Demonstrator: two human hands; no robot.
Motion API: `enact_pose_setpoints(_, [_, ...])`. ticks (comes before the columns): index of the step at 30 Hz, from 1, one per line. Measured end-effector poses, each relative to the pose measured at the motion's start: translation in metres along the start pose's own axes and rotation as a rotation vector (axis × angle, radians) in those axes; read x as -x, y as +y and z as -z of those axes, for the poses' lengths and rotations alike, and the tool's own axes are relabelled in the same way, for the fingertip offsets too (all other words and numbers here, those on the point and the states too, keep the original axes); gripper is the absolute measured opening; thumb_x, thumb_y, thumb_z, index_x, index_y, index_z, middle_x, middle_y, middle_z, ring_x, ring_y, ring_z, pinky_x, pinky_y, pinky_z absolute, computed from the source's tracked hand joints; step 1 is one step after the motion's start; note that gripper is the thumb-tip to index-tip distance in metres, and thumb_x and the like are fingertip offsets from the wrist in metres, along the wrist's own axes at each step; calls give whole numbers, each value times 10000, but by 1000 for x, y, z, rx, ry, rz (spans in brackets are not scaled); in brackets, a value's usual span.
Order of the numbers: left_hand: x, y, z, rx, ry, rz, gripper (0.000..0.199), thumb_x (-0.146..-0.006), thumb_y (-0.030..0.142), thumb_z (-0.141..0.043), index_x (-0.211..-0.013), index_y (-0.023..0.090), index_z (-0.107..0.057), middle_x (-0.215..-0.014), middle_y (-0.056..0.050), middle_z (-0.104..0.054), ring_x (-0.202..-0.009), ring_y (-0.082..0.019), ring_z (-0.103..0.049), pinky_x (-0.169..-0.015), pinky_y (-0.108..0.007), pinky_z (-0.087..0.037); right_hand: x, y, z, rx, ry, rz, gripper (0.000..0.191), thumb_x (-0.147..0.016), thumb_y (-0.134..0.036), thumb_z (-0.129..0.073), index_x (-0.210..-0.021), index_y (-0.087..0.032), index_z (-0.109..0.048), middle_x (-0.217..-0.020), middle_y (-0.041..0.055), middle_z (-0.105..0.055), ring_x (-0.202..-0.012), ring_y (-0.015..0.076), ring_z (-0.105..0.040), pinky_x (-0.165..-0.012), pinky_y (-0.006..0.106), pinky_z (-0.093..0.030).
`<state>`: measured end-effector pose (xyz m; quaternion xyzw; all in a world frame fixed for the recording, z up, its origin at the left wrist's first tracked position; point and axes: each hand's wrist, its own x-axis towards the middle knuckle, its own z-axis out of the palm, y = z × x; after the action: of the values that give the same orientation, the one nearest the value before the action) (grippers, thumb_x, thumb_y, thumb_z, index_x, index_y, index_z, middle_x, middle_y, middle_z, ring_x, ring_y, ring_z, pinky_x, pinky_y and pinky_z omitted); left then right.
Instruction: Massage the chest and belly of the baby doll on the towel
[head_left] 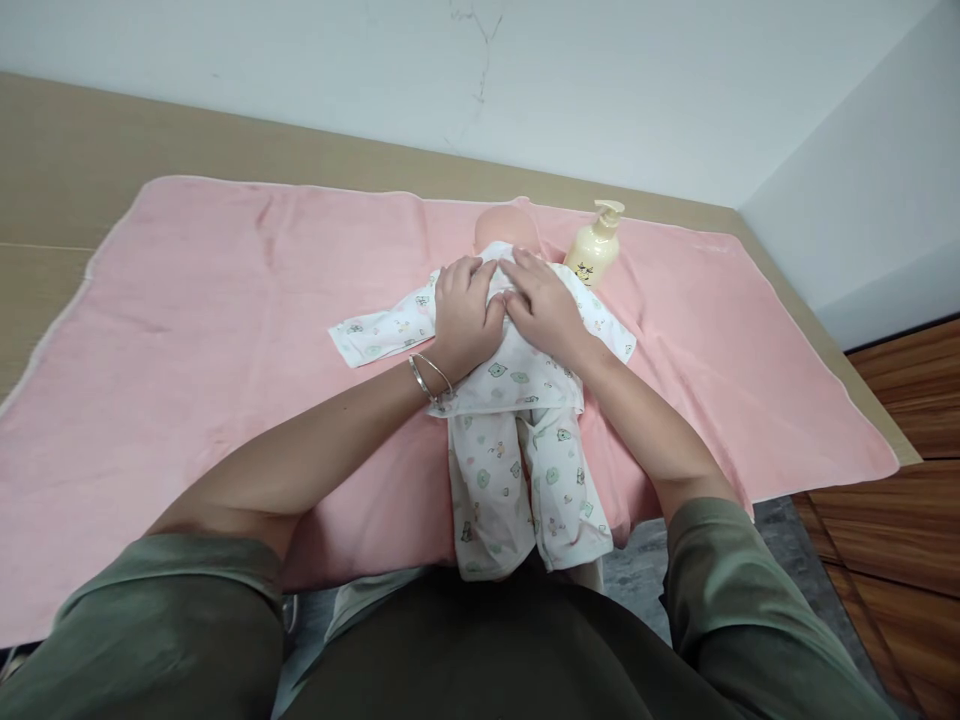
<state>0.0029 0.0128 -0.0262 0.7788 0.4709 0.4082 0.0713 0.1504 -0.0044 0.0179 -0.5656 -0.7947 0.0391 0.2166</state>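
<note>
White printed top (506,370) on doll (504,228), L hand (466,315) & R hand (546,308) over it
Both laid flat, fingers slightly apart, prob. smoothing cloth; next move calls for light touch; doll on pink blanket (262,260), pump bottle (596,245) nr head

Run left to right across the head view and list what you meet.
Printed sleeve cuff → left hand → right hand → cream pump bottle → brown wood-grain panels.
</note>
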Motion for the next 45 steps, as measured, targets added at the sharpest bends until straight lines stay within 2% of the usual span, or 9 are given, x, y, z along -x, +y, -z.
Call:
enact_pose_setpoints(3, [1,-2,0,27,-2,-9,507,-846,221,-414,-1335,156,-530,-1366,-154,-552,-1319,-312,-465,-1149,-509,-335,-3,8,-3,-58,1,47,478,-967,-274,-390,-1411,-150,-512,-1555,100,-446,-1489,243,-338,-1243,486,-263])
enact_pose_setpoints(8, [1,-2,0,30,-29,7,510,-864,254,-387,-1337,130,-532,-1398,-157,-549,-1361,-301,-446,-1188,-483,-310,-4,17,-9,-170,228,95,441,-993,-364,-394,-1390,-219,-518,-1567,71,-431,-1498,241,-321,-1238,529,-270])
enact_pose_setpoints(17, [0,-1,-1,19,-35,21,488,-864,269,-394,-1300,135,-567,-1365,-150,-589,-1298,-300,-508,-1157,-486,-343,3,5,-18,-137,256,66,391,-906,-160,-419,-1228,-210,-635,-1516,68,-502,-1475,228,-370,-1257,567,-173])
enact_pose_setpoints(21, [-1,-1,0,18,-37,19,464,-862,269,-406,-1274,159,-591,-1352,-132,-600,-1288,-300,-517,-1142,-483,-358,3,-2,-18,-98,153,32,399,-882,-136,-435,-1217,-174,-649,-1473,100,-548,-1439,245,-426,-1234,545,-256])
enact_pose_setpoints(27, [-9,4,9,82,-92,58,468,-801,252,-463,-1210,102,-632,-1293,-174,-626,-1251,-338,-538,-1130,-514,-373,-1,6,11,-79,245,64,403,-897,-179,-428,-1255,-177,-613,-1486,102,-533,-1434,240,-429,-1242,493,-263])
enact_pose_setpoints(33, [-49,48,13,906,-12,390,297,-781,272,-517,-1031,188,-655,-1251,-75,-653,-1266,-250,-561,-1156,-426,-402,-9,38,49,-65,418,-67,502,-945,-260,-336,-1437,-221,-426,-1611,64,-345,-1534,256,-225,-1250,586,-181])
enact_pose_setpoints(38, [-106,80,2,1467,-141,692,341,-940,397,-392,-1038,171,-628,-1225,-111,-638,-1311,-214,-550,-1153,-348,-400,-15,49,54,0,279,-164,663,-913,-222,-386,-1537,-80,-215,-1654,167,-200,-1560,258,-101,-1264,528,-161])
enact_pose_setpoints(41, [-125,89,-6,1600,-218,866,460,-970,477,-362,-1239,166,-569,-1258,-132,-616,-1352,-241,-516,-1124,-393,-424,-16,50,56,42,195,-166,649,-926,-202,-371,-1539,-66,-206,-1637,176,-252,-1546,266,-173,-1259,536,-152])
enact_pose_setpoints(45, [-122,97,-9,1725,-266,896,530,-973,445,-373,-1393,132,-457,-1316,-150,-603,-1308,-235,-558,-1117,-369,-434,-18,45,65,164,186,-153,503,-942,-163,-339,-1418,-34,-441,-1513,194,-468,-1444,299,-381,-1239,531,-200])
